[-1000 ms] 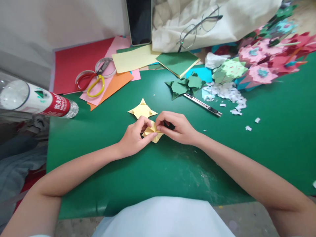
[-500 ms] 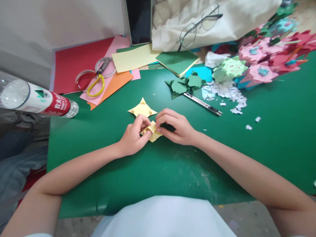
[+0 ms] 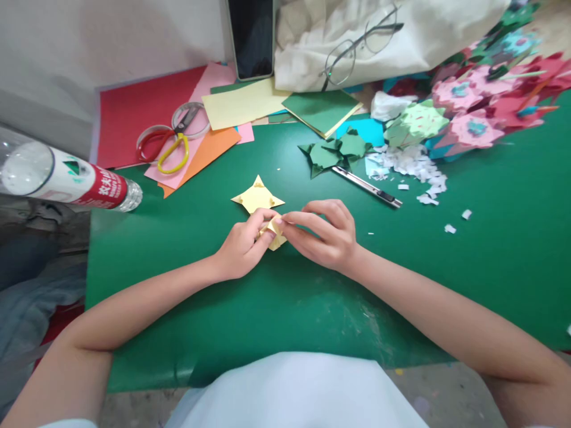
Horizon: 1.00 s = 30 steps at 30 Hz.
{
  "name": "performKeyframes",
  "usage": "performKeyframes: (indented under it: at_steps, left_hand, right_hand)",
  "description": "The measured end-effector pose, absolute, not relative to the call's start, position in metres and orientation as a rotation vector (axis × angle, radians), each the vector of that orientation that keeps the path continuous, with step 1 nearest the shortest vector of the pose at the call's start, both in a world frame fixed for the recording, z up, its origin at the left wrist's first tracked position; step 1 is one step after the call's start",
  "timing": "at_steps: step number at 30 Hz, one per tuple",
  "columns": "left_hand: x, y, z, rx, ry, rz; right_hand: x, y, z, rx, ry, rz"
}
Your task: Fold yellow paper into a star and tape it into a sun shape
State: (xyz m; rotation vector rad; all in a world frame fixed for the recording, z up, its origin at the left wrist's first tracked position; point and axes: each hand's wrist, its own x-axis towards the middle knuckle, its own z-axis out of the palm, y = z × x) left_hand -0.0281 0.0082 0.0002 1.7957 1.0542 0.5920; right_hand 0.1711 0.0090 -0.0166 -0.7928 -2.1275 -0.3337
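Between my hands is a small folded piece of yellow paper [image 3: 277,239], partly hidden by my fingers. My left hand [image 3: 243,242] pinches its left side between thumb and fingers. At its upper right, the thumb and fingertips of my right hand [image 3: 325,233] are closed on a raised flap. Just beyond, a yellow four-pointed paper star [image 3: 257,196] with small curled bits near its points lies flat on the table.
A utility knife [image 3: 368,187] lies beside folded green paper pieces [image 3: 328,156] and white paper scraps [image 3: 414,166]. Scissors [image 3: 181,134] rest on coloured sheets at the back left, near a plastic bottle [image 3: 66,175]. Paper flowers [image 3: 475,128], glasses [image 3: 357,44] and a phone [image 3: 251,38] are farther back.
My right hand has turned a little, its fingers now pinching the paper's upper flap. The yellow paper has tilted and shifted slightly upward. My left hand keeps its grip almost in place.
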Motion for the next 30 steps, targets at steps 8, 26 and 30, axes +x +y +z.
performKeyframes:
  at_steps: [8, 26, 30]
  left_hand:
    - [-0.0276, 0.008, 0.0031, 1.842, 1.007, 0.523]
    - [-0.026, 0.008, 0.0014, 1.826, 1.043, 0.51]
    - [-0.0252, 0.0078, 0.002, 1.775, 1.04, 0.547]
  right_hand:
    - [0.1707, 0.0111, -0.019, -0.8, -2.106, -0.28]
    - [0.1642, 0.0085, -0.0139, -0.992, -1.849, 0.674]
    - [0.1648, 0.0086, -0.0167, -0.938, -1.845, 0.486]
